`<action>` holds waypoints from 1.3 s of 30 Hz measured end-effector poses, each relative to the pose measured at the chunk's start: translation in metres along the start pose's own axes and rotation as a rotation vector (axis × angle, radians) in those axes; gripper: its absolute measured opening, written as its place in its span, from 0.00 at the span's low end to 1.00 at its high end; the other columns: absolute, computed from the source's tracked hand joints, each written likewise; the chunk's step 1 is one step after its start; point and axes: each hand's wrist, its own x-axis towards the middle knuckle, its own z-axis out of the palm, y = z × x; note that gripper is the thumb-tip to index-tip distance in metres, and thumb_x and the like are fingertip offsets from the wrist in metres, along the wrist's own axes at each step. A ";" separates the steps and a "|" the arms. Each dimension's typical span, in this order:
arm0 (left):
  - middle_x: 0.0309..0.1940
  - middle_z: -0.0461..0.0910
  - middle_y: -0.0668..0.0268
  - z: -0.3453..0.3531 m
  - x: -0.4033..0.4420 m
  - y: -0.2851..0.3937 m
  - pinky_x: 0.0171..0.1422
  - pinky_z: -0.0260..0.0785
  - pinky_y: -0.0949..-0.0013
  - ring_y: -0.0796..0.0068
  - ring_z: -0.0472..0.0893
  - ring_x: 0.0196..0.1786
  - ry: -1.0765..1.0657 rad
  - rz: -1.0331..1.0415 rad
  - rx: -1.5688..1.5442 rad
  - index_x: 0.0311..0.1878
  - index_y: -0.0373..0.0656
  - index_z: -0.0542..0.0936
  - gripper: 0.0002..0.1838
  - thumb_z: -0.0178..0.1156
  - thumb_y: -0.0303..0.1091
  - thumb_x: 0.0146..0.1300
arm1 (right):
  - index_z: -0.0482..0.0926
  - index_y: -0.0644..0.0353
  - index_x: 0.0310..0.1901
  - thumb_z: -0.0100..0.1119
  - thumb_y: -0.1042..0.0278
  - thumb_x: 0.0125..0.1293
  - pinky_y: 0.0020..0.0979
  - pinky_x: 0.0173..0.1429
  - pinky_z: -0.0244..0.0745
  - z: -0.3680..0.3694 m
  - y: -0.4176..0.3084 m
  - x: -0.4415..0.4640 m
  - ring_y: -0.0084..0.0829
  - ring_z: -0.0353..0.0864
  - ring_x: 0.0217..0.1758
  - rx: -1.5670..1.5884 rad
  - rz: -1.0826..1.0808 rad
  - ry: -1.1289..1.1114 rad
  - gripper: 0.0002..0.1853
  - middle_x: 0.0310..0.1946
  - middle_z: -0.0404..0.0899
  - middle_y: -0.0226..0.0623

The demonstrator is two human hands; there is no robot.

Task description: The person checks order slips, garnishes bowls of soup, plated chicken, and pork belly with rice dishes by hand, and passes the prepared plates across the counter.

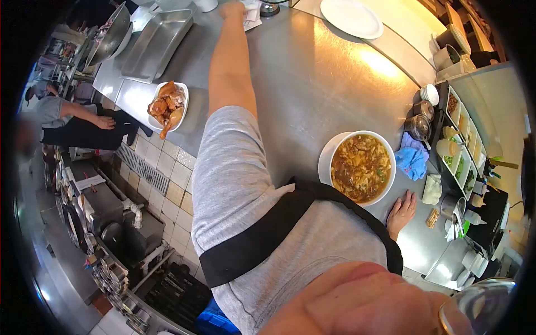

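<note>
My left arm stretches far across the steel counter (pixel 290 72). At the top edge of the view my left hand (pixel 232 9) is beside some white paper slips (pixel 252 14); its fingers are too small and partly hidden to make out. My right hand (pixel 402 214) lies flat on the counter with fingers apart, holding nothing. Just beyond it stands a white bowl (pixel 391 177) full of brown soup (pixel 360 167) with egg-like pieces and green bits. A white plate (pixel 325 159) shows beside the bowl. Left of my arm, a white dish (pixel 183 114) holds browned chicken pieces (pixel 167 106).
A metal tray (pixel 156 47) and a large pan (pixel 111 36) are at the far left. An oval plate (pixel 352 17) lies at the back. Blue cloths (pixel 412 159) and topping containers (pixel 460 139) line the right. Another person (pixel 61 114) stands beyond the tiled floor (pixel 167 167).
</note>
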 end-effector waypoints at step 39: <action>0.35 0.75 0.49 -0.280 -0.302 0.007 0.34 0.81 0.62 0.55 0.82 0.32 0.122 -0.694 -0.421 0.50 0.27 0.64 0.18 0.43 0.33 0.65 | 0.70 0.48 0.61 0.49 0.53 0.68 0.43 0.64 0.58 0.012 0.011 -0.008 0.41 0.66 0.65 -0.021 -0.014 0.105 0.22 0.62 0.68 0.40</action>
